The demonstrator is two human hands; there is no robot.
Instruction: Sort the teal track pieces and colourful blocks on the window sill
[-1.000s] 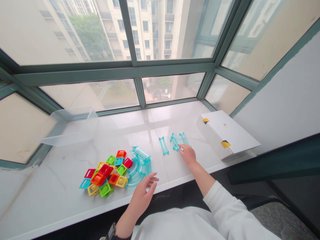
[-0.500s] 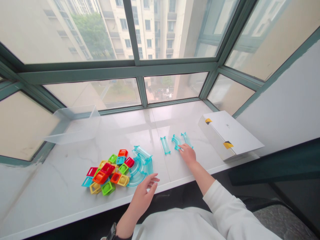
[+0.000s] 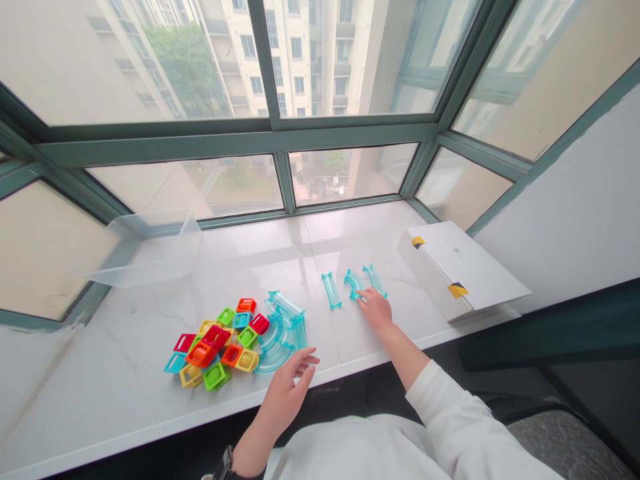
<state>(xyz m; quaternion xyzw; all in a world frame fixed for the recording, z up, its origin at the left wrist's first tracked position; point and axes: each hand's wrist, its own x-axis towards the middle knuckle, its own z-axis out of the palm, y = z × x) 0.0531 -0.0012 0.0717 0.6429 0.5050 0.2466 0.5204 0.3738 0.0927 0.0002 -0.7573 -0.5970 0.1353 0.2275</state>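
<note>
While the loosely spread left hand (image 3: pixel 293 380) is near glossy, translucent turquoise plastic track pieces (image 3: pixel 280 327), the right hand (image 3: pixel 376 310) touches a curved, see-through turquoise channel (image 3: pixel 353 281) on the smooth, grey-veined white countertop (image 3: pixel 240 260); whether pinched, I cannot tell.

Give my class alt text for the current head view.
A person's right hand touches a curved translucent blue piece between two straight ones on a white ledge; the left hand hangs open near more blue pieces and colourful blocks.
</note>
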